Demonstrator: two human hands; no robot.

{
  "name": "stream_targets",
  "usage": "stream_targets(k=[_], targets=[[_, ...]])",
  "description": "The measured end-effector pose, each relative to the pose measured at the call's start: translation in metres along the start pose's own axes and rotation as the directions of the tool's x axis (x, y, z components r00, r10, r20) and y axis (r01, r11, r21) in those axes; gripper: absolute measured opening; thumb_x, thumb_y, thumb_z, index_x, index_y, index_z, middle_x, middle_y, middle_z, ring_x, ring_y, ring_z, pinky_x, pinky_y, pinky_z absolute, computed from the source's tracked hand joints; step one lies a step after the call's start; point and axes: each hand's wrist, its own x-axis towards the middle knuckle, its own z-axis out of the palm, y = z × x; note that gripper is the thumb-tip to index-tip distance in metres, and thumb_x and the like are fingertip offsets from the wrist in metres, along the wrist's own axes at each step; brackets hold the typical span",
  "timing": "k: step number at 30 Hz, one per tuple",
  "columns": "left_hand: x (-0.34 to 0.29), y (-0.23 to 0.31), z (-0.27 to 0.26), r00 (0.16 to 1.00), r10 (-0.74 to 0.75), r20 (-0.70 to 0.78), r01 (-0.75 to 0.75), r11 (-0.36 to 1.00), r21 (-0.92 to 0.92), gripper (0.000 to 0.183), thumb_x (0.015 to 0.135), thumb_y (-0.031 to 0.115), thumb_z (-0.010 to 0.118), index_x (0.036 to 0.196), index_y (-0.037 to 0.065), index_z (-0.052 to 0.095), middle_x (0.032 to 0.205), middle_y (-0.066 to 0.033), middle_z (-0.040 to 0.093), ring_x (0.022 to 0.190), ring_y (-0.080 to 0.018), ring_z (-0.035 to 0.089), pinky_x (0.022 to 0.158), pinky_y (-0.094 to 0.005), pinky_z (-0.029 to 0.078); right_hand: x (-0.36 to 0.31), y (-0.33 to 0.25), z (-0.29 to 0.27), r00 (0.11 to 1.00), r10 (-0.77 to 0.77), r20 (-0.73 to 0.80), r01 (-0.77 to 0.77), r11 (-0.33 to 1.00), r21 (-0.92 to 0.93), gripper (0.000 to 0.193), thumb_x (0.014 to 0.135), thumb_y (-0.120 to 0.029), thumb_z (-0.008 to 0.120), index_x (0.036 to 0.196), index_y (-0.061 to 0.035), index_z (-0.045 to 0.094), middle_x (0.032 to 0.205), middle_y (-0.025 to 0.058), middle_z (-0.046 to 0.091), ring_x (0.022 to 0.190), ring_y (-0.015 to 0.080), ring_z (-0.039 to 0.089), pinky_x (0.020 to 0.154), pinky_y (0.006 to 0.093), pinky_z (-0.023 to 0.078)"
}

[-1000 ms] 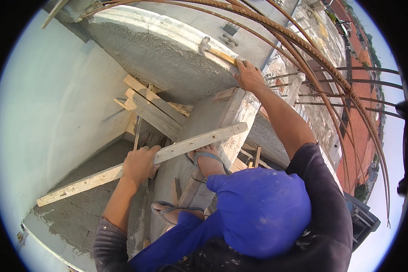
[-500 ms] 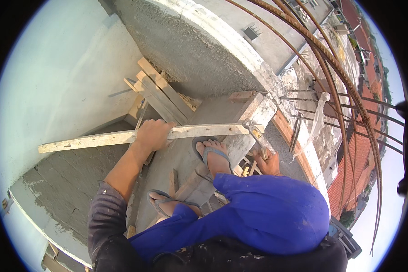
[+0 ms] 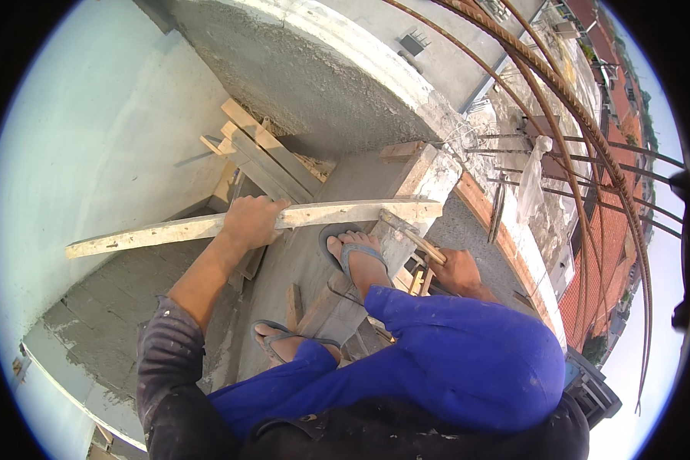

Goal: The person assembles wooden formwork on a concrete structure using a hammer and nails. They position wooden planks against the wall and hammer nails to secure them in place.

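Note:
A long, pale wooden batten (image 3: 153, 234) lies across the view, dotted with dark marks or nails. My left hand (image 3: 251, 223) is wrapped round it near its middle. In my right hand (image 3: 455, 273), fingers closed on the handle, is a hammer (image 3: 428, 247). Its head meets the lower edge of the batten near the right end; whether it touches the wood I cannot tell. My sandalled right foot (image 3: 360, 253) stands just below the batten on the grey concrete ledge (image 3: 272, 295).
Several loose boards (image 3: 264, 153) lean beyond the batten, beside a rough curved wall (image 3: 307, 84). Rusty rebar (image 3: 583, 115) arches and juts out at the right, above red roofs far below. A smooth pale wall (image 3: 84, 146) rises at the left. More timber (image 3: 314, 314) lies around my feet.
The hammer has swung left and tilted, its head moving from the batten's right tip to farther along its lower edge. My left hand keeps its grip; the view has shifted slightly.

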Motion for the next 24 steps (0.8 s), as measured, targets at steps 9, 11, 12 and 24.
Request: stream_targets(k=[9,11,12,24], targets=[[0.004,-0.001,0.002,1.0,0.009,0.018,-0.009,0.999,0.032,0.051,0.082,0.031,0.079,0.13,0.016,0.068,0.098,-0.015,0.075,0.091,-0.0354,0.073,0.081,-0.0476,0.058,0.01,0.007,0.003,0.999,0.046,-0.013,-0.047,0.998,-0.049,0.029,0.091,-0.029,0.069,0.089,0.0006,0.071,0.079,0.0262,0.069,0.075,0.0452,0.069,0.069,0.051,0.054],[0.004,0.0,0.001,0.998,-0.002,0.057,0.001,1.0,0.014,0.052,0.082,0.031,0.079,0.13,0.016,0.068,0.098,-0.0154,0.075,0.09,-0.0354,0.073,0.081,-0.0475,0.058,0.009,0.006,0.003,0.999,-0.03,-0.034,0.032,0.997,0.075,0.033,0.09,-0.03,0.069,0.089,0.0025,0.071,0.079,0.0268,0.069,0.077,0.0453,0.07,0.071,0.0503,0.054],[0.004,0.0,0.0,0.999,-0.01,0.045,0.009,1.0,0.022,0.052,0.082,0.032,0.079,0.131,0.017,0.068,0.098,-0.0153,0.075,0.09,-0.0354,0.073,0.081,-0.0474,0.058,0.007,0.005,0.005,0.997,-0.064,-0.052,0.072,0.983,0.167,0.034,0.09,-0.031,0.069,0.089,0.0029,0.07,0.079,0.0269,0.069,0.077,0.0452,0.07,0.072,0.0501,0.054],[-0.004,0.001,0.014,0.983,0.122,-0.139,-0.109,0.99,0.093,0.05,0.086,0.024,0.073,0.135,0.02,0.066,0.108,-0.0109,0.07,0.096,-0.0311,0.072,0.08,-0.0434,0.058,0.054,-0.029,-0.042,0.944,-0.293,-0.151,0.296,0.955,-0.003,0.037,0.093,-0.036,0.073,0.109,-0.0031,0.076,0.114,0.0231,0.072,0.103,0.0398,0.071,0.087,0.0439,0.056]])
